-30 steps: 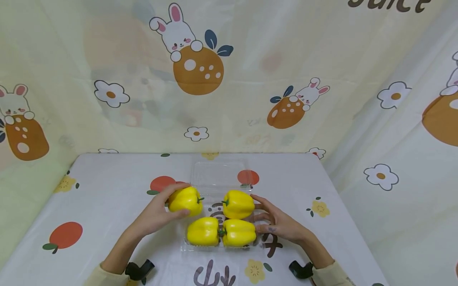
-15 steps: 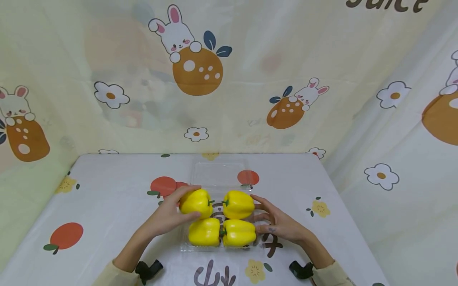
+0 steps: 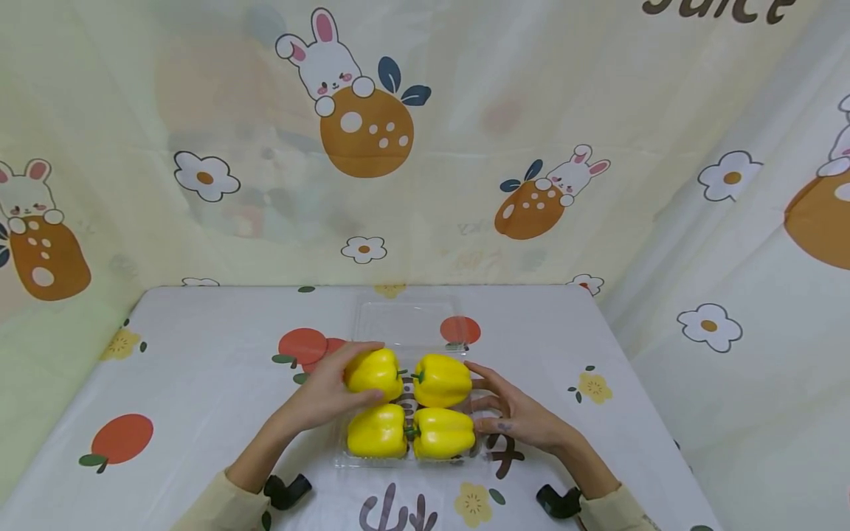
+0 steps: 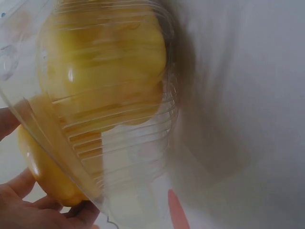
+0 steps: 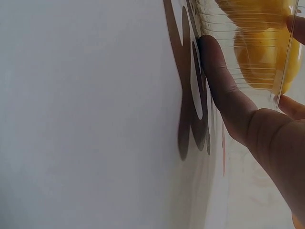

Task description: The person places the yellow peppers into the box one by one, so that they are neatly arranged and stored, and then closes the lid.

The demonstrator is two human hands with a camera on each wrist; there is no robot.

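A clear plastic clamshell box (image 3: 341, 461) sits on the table with its lid (image 3: 406, 324) laid back. My left hand (image 3: 325, 391) grips a yellow bell pepper (image 3: 373, 374) at the box's back left, thumb in front and fingers behind. Another bell pepper (image 3: 443, 380) lies at the back right, stem facing left. In the front row are a left pepper (image 3: 377, 431) and a right pepper (image 3: 443, 433), stems meeting in the middle. My right hand (image 3: 518, 417) holds the box's right side; the right wrist view shows its thumb (image 5: 228, 95) against the ribbed outer wall.
A white tablecloth (image 3: 219, 354) printed with fruit and flowers covers the table. Patterned curtains (image 3: 451, 199) hang at the back and both sides. Black wrist devices sit at the left wrist (image 3: 287, 492) and the right wrist (image 3: 558, 501).
My left hand has moved right with its pepper, bringing it from the box's left edge to beside the back right pepper. The right hand has stayed in place.
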